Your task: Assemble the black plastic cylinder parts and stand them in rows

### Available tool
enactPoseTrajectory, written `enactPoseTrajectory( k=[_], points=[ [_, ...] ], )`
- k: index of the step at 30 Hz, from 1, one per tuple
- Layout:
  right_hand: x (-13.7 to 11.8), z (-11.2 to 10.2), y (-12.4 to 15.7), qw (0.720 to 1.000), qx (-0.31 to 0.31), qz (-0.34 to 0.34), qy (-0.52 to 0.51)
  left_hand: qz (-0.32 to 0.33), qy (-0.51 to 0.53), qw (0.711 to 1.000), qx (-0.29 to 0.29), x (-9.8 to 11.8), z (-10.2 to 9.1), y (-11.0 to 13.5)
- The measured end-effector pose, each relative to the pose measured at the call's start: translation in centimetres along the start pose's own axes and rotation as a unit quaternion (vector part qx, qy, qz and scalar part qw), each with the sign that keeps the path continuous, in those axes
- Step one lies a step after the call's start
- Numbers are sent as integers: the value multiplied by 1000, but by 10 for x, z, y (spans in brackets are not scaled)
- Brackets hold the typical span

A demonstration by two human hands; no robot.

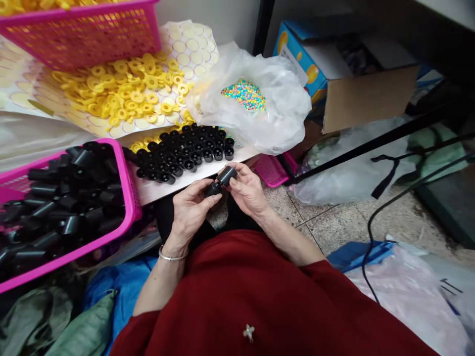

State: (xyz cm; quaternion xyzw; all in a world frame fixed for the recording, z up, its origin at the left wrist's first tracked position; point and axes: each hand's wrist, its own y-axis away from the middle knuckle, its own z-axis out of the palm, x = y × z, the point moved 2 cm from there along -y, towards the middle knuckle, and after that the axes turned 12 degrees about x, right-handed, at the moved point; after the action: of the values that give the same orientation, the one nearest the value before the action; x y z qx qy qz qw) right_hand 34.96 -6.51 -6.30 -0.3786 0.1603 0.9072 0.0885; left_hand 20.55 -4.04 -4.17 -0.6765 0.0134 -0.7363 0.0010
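Note:
In front of my body, my left hand pinches a small black plastic part. Close against it, the fingers of my right hand are closed on a glossy black plastic cup, which is tilted. Whether the two black pieces are joined, I cannot tell. Just beyond my hands, many black cups stand in rows at the table's edge, their open ends up. To the left, a pink basket holds a heap of similar black cups.
Yellow ring-shaped plastic pieces lie spread behind the rows, below a second pink basket. A clear plastic bag contains small coloured beads. At right are an opened cardboard box, a black metal bar and a hanging cable.

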Motion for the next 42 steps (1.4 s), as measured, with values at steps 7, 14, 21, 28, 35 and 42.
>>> enactPoseTrajectory(
  k=[7,14,21,28,35,42],
  points=[
    [2,-12,-5,999,14,-24,36,13,-31,999,-6,-4,8,-2],
    [13,-12,-2,995,60,-3,75,122,-139,981,59,-25,-1,-7],
    [41,-16,-10,965,146,178,-122,309,-283,907,36,-73,10,-6],
    [46,-22,-24,981,100,150,66,358,-363,860,25,-78,-7,-38],
    [42,-30,-35,963,150,-10,223,330,-407,851,36,-86,-3,-57],
    [45,-39,-27,951,157,-15,265,344,-488,802,32,-99,12,-58]
  ],
)
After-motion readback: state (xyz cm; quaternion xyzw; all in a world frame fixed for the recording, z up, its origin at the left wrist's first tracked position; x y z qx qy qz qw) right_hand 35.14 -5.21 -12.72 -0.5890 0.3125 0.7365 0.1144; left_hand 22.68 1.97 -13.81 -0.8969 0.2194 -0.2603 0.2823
